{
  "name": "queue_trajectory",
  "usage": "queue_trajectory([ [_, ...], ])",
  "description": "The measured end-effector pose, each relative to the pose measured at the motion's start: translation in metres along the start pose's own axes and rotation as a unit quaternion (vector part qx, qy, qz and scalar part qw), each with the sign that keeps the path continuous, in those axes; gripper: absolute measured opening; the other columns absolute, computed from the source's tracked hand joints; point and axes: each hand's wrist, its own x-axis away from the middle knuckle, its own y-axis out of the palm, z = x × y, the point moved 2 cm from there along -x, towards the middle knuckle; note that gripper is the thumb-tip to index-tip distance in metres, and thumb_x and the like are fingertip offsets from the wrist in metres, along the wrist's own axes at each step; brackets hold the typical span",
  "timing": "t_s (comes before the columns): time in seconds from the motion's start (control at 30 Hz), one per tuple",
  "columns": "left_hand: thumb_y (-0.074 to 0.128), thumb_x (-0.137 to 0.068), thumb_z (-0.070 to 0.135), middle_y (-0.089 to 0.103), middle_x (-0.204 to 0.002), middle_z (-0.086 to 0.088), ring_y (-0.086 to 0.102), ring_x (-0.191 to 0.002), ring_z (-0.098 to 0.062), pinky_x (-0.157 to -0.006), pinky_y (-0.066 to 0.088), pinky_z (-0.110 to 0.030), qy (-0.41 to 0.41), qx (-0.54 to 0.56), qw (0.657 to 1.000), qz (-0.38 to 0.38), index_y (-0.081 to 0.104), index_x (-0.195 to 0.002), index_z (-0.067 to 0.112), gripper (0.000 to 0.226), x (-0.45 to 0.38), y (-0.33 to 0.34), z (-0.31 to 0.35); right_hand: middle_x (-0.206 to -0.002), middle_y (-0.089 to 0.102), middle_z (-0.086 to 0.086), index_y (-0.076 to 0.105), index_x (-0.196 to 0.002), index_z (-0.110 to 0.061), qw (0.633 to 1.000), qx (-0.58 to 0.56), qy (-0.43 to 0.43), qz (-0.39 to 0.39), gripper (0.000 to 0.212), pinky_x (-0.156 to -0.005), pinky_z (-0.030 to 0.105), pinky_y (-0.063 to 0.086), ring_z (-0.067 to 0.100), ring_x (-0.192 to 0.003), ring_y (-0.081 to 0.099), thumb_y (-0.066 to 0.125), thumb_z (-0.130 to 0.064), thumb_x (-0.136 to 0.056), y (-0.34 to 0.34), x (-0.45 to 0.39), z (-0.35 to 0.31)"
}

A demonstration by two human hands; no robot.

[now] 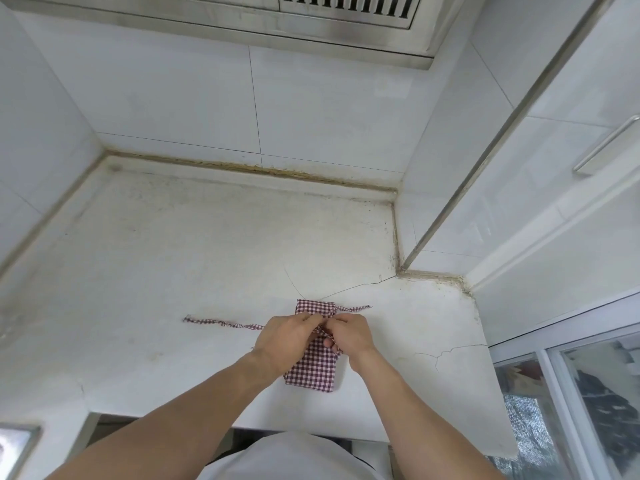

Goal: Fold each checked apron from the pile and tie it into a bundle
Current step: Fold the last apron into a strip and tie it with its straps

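Item: checked apron, red-and-white gingham, folded into a narrow upright packet lying flat on the white worktop, toward the near edge and right of its middle. Far end of the packet shows beyond the hands; near end stops short of the worktop's front edge. Ties: one long strap trails leftward across the bare surface, ending well apart from the packet; one short strap end sticks out to the right at the packet's far end. Left hand: fingers curled, pinching strap fabric over the middle of the packet. Right hand: fingers likewise curled, pinching the strap where it crosses (the two hands meet knuckle to knuckle above the fold). Surface: worn, with hairline cracks running from the packet's far end toward the right rear corner. Surroundings: tiled wall behind, steel extractor hood overhead, window frame along the right edge.
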Motion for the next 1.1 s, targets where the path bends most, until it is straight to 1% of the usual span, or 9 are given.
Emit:
queue_trajectory([
  [0.07,0.042,-0.091,0.029,0.072,-0.079,0.009,0.067,-0.064,-0.013,-0.051,0.050,-0.026,0.014,0.009,1.000,-0.001,0.073,-0.097,0.025,0.032,0.001,-0.001,-0.001,-0.062,0.063,0.006,0.066,-0.076,-0.008,1.000,-0.007,0.005,-0.006,0.015,-0.046,0.023,0.041,0.012,-0.048,0.057,0.064,-0.008,-0.091,0.001,0.000,0.001],
  [0.17,0.045,-0.101,0.030,0.074,-0.097,0.007,0.067,-0.085,-0.017,-0.072,0.051,-0.031,-0.011,0.059,0.996,-0.059,0.071,-0.112,0.026,0.028,0.000,-0.003,-0.005,-0.065,0.064,0.004,0.064,-0.085,-0.010,1.000,-0.013,0.013,-0.003,0.007,-0.047,0.021,0.042,0.010,-0.048,0.057,0.065,-0.005,-0.090,0.003,0.002,0.003],
  [0.3,0.056,-0.099,0.026,0.062,-0.074,0.015,0.057,-0.069,-0.009,-0.063,0.039,-0.017,-0.096,0.196,0.968,-0.125,0.072,-0.097,0.023,0.016,-0.004,-0.006,-0.008,-0.080,0.068,0.009,0.054,-0.109,-0.010,0.997,-0.069,0.006,0.017,0.021,-0.056,0.026,0.048,0.013,-0.056,0.062,0.059,-0.003,-0.089,0.005,0.005,0.003],
  [0.4,0.060,-0.096,0.021,0.061,-0.077,0.010,0.056,-0.071,-0.007,-0.065,0.041,-0.019,-0.199,0.319,0.907,-0.190,0.068,-0.083,0.022,0.015,-0.008,-0.007,-0.010,-0.092,0.063,0.008,0.056,-0.101,-0.013,0.996,-0.075,-0.050,-0.006,0.024,-0.068,0.027,0.050,0.017,-0.073,0.063,0.060,0.002,-0.084,-0.001,0.011,-0.001],
  [0.5,0.058,-0.092,0.017,0.044,-0.059,0.006,0.038,-0.049,-0.009,-0.048,0.032,-0.023,-0.322,0.414,0.821,-0.225,0.056,-0.066,0.022,0.027,-0.012,-0.010,-0.012,-0.103,0.060,-0.001,0.067,-0.087,-0.020,0.984,0.086,-0.145,-0.062,0.020,-0.077,0.011,0.044,0.006,-0.093,0.060,0.071,-0.003,-0.079,-0.006,0.018,0.001],
  [0.6,0.055,-0.091,0.016,0.032,-0.059,0.003,0.026,-0.047,-0.010,-0.045,0.025,-0.024,-0.354,0.450,0.782,-0.245,0.047,-0.064,0.022,0.029,-0.013,-0.011,-0.013,-0.111,0.053,-0.004,0.068,-0.083,-0.031,0.954,0.193,-0.222,-0.056,0.021,-0.086,0.003,0.033,0.002,-0.111,0.047,0.084,-0.021,-0.075,-0.007,0.019,0.010],
  [0.73,0.055,-0.093,0.017,0.041,-0.061,0.005,0.035,-0.052,-0.010,-0.048,0.032,-0.023,-0.342,0.414,0.807,-0.246,0.053,-0.073,0.019,0.020,-0.013,-0.013,-0.008,-0.109,0.048,-0.005,0.059,-0.076,-0.041,0.934,0.259,-0.240,-0.054,0.024,-0.093,0.006,0.029,0.010,-0.112,0.038,0.075,-0.026,-0.085,-0.003,0.018,0.011],
  [0.9,0.057,-0.098,0.022,0.053,-0.068,0.007,0.045,-0.063,-0.008,-0.057,0.036,-0.020,-0.299,0.387,0.844,-0.219,0.057,-0.071,0.019,0.028,-0.011,-0.005,-0.009,-0.114,0.046,-0.004,0.061,-0.084,-0.015,0.918,0.333,-0.189,-0.102,0.025,-0.107,0.031,0.034,0.016,-0.114,0.035,0.046,-0.027,-0.100,-0.002,0.020,0.006],
  [1.1,0.056,-0.100,0.036,0.058,-0.075,-0.001,0.047,-0.065,-0.013,-0.062,0.038,-0.027,-0.281,0.314,0.891,-0.166,0.059,-0.072,0.015,0.035,-0.005,0.006,-0.022,-0.097,0.064,0.005,0.066,-0.070,0.002,0.939,0.236,-0.250,-0.012,0.044,-0.085,0.015,0.041,0.010,-0.096,0.052,0.061,-0.032,-0.097,-0.014,0.021,-0.002],
])
